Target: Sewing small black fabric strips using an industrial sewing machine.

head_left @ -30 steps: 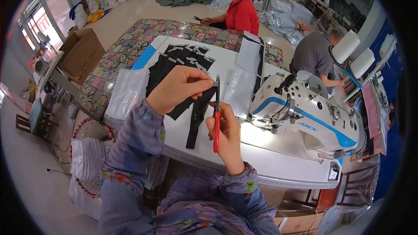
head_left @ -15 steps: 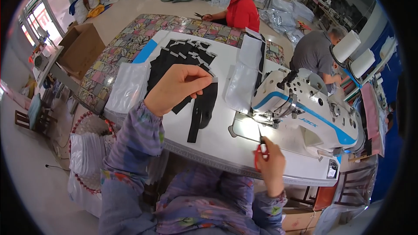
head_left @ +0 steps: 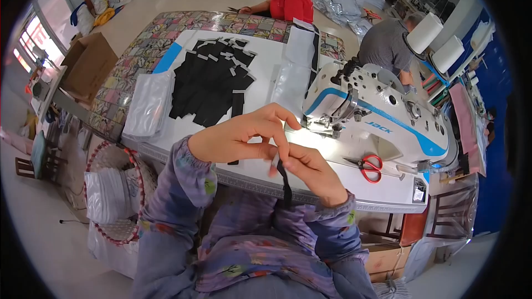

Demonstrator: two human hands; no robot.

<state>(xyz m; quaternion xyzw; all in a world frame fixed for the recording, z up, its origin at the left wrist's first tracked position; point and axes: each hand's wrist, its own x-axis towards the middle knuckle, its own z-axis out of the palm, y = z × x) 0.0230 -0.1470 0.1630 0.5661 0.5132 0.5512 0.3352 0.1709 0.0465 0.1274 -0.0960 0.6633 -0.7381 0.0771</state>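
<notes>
My left hand [head_left: 241, 135] and my right hand [head_left: 313, 171] meet in front of my chest, both pinching a narrow black fabric strip [head_left: 285, 182] that hangs down between them. Its top end carries a small white tag held at my fingertips. Red-handled scissors [head_left: 367, 166] lie on the white table to the right of my right hand, under the arm of the white and blue sewing machine [head_left: 377, 116]. A pile of black fabric pieces [head_left: 213, 80] with white tags lies on the table beyond my left hand.
Clear plastic bags [head_left: 147, 105] lie at the table's left edge, more [head_left: 296, 63] beside the machine. A round basket [head_left: 113, 188] of white bundles stands left of my knees. A person in red [head_left: 288, 0] and a person in grey [head_left: 388, 47] sit behind. Cardboard box [head_left: 88, 63] far left.
My right hand put the red scissors down on the table by the machine and came back to join my left hand on the black strip, now held lower and nearer my body.
</notes>
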